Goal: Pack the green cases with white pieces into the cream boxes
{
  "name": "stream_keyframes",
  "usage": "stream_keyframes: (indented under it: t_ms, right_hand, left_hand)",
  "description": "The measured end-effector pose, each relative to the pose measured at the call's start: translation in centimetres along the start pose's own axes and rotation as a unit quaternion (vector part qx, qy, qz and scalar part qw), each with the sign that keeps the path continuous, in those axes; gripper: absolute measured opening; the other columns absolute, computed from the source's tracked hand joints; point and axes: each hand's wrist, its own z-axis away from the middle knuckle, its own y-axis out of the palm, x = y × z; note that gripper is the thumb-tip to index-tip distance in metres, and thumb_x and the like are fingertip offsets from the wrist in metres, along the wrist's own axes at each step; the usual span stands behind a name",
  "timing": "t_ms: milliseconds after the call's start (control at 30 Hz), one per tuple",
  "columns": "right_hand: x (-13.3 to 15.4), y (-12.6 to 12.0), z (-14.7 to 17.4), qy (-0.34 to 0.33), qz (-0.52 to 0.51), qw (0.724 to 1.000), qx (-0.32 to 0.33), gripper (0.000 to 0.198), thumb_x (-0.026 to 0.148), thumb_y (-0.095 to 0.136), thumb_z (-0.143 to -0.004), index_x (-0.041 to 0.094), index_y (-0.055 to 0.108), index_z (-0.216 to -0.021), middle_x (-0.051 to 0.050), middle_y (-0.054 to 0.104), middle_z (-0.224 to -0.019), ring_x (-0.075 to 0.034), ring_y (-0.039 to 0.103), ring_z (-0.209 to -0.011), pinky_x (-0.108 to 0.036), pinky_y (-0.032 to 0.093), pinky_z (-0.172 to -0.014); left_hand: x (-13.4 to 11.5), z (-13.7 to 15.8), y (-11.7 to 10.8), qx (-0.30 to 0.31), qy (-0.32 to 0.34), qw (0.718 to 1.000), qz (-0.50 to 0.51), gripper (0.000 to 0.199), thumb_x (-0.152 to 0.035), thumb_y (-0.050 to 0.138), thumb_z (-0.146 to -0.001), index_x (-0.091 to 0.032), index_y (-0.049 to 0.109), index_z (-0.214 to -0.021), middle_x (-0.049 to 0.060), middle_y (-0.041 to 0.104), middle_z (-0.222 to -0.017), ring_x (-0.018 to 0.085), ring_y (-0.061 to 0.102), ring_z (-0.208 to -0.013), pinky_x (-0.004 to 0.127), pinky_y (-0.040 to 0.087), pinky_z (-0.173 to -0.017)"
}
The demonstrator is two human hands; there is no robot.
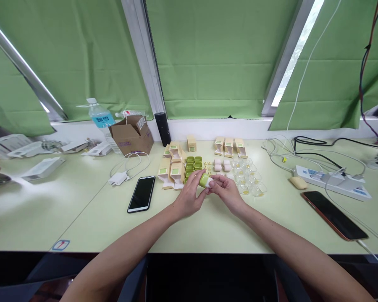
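My left hand [190,197] is closed around a small green cup [204,180] above the table. My right hand [228,193] pinches a white piece [209,182] at the cup's right side; whether it sits inside the cup I cannot tell. Just behind my hands stand several square green cups [193,161] in rows. Tiny yellow pieces [207,164] lie beside them, then pale pink-white blocks [222,164]. To the right of my right hand are several clear plastic covers [247,174]. Open cream cartons [170,170] are grouped left of the cups.
More cartons [229,146] stand at the back. A phone [141,194] lies on the left, another phone [334,214] on the right near a power strip [332,182] with cables. A cardboard box [132,138], black cylinder [162,129] and water bottle [103,121] stand by the wall.
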Motion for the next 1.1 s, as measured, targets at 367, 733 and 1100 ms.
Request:
stream_keyframes:
  t_ms: [367, 733, 1100]
  right_hand:
    - [0.1, -0.2, 0.3, -0.076, 0.122, 0.989, 0.024, 0.047, 0.057, 0.077, -0.081, 0.021, 0.067, -0.109, -0.006, 0.074, -0.089, -0.020, 0.071, -0.079, -0.037, 0.061, -0.073]
    - [0.8, -1.4, 0.5, -0.478, 0.519, 0.709, -0.002, 0.033, 0.021, 0.057, -0.098, 0.023, 0.059, -0.131, -0.013, 0.062, -0.114, -0.024, 0.066, -0.101, -0.037, 0.063, -0.074]
    - [0.7, -0.8, 0.6, -0.516, 0.511, 0.687, 0.013, 0.037, 0.016, 0.059, -0.098, 0.023, 0.058, -0.134, -0.013, 0.066, -0.112, -0.023, 0.068, -0.100, -0.034, 0.063, -0.074]
  left_hand:
    - [-0.5, -0.5, -0.3, -0.038, -0.050, 0.995, 0.074, 0.057, -0.038, 0.059, -0.099, -0.026, 0.043, -0.153, 0.015, 0.055, -0.145, 0.031, 0.051, -0.138, 0.049, 0.042, -0.116]
    - [-0.6, -1.3, 0.0, 0.021, -0.166, 0.914, 0.370, 0.063, -0.054, 0.070, -0.089, -0.015, 0.059, -0.137, 0.010, 0.067, -0.104, 0.016, 0.060, -0.082, 0.031, 0.054, -0.081]
    - [-0.5, -1.3, 0.7, 0.012, -0.186, 0.905, 0.382, 0.059, -0.058, 0.070, -0.087, -0.014, 0.063, -0.126, 0.010, 0.067, -0.103, 0.013, 0.055, -0.072, 0.028, 0.049, -0.068]
